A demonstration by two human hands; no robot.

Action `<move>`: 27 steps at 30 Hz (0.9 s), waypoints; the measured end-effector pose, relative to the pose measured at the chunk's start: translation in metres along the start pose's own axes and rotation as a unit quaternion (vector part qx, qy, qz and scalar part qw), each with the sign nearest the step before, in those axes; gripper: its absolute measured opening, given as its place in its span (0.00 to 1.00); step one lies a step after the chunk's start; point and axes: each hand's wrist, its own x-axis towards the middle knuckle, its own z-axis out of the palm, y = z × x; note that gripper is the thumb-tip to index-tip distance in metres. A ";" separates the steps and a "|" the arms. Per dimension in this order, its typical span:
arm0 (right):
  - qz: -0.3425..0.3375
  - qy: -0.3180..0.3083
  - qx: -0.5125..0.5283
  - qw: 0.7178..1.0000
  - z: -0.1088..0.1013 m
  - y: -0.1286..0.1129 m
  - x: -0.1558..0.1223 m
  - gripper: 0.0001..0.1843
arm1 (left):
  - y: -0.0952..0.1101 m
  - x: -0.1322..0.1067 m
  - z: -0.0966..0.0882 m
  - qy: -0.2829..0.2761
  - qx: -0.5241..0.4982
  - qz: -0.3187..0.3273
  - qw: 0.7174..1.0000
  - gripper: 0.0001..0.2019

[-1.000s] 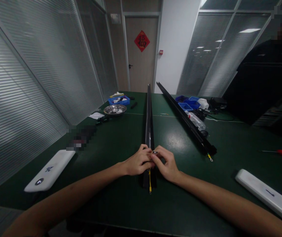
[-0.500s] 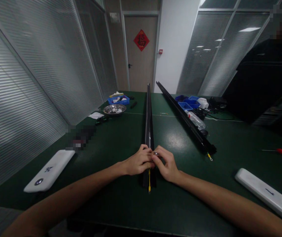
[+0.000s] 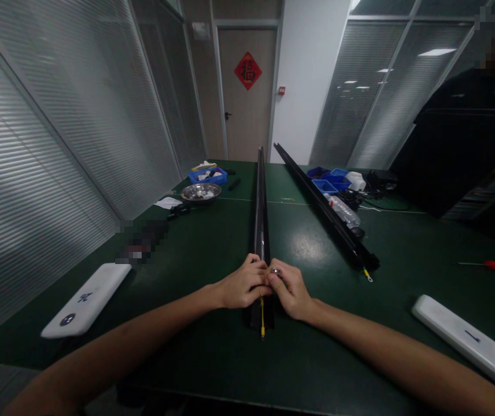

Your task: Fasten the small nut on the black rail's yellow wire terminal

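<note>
A long black rail [image 3: 261,214] lies lengthwise on the green table [image 3: 213,248], pointing away from me. My left hand [image 3: 246,282] is closed over its near part, fingers curled around the top. Out from under those fingers runs a yellow wire [image 3: 262,318] with a ring-type end, along the rail's near end. My right hand [image 3: 290,289] is closed against the left fingertips, thumb and index finger pinched. A small shiny round metal piece [image 3: 276,270] shows at the right fingers; whether it is held or worn I cannot tell. The pinched fingers hide what is between them.
A second black rail [image 3: 325,211] lies diagonally at right, beside blue bins [image 3: 325,186] and a plastic bottle [image 3: 343,211]. White numbered cases [image 3: 89,297] flank my arms. A metal bowl [image 3: 201,192] stands back left, a red screwdriver [image 3: 492,265] far right. A person [image 3: 468,127] stands at right.
My right hand has shifted very slightly left and its fingers have turned a little, with the shiny metal piece showing more. The left hand and the rail look almost the same.
</note>
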 end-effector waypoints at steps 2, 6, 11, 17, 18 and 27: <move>0.000 0.000 0.000 1.000 0.000 0.000 0.000 0.18 | 0.000 0.000 0.000 0.000 -0.002 0.000 1.000 0.09; -0.003 0.000 -0.002 1.000 0.000 -0.001 0.000 0.19 | 0.001 0.000 -0.001 -0.007 -0.008 -0.006 1.000 0.09; -0.003 -0.006 -0.005 1.000 0.001 0.001 0.000 0.19 | 0.000 0.000 -0.001 -0.008 -0.002 -0.009 1.000 0.08; -0.007 -0.006 -0.020 1.000 0.000 0.000 -0.001 0.18 | -0.001 0.000 0.000 -0.006 0.010 0.000 1.000 0.09; -0.008 -0.005 -0.024 1.000 0.000 -0.001 -0.001 0.18 | -0.001 -0.001 0.000 -0.008 0.011 0.002 1.000 0.09; 0.000 -0.001 -0.031 1.000 0.000 -0.003 0.001 0.19 | -0.002 -0.001 -0.001 -0.014 -0.003 -0.009 1.000 0.10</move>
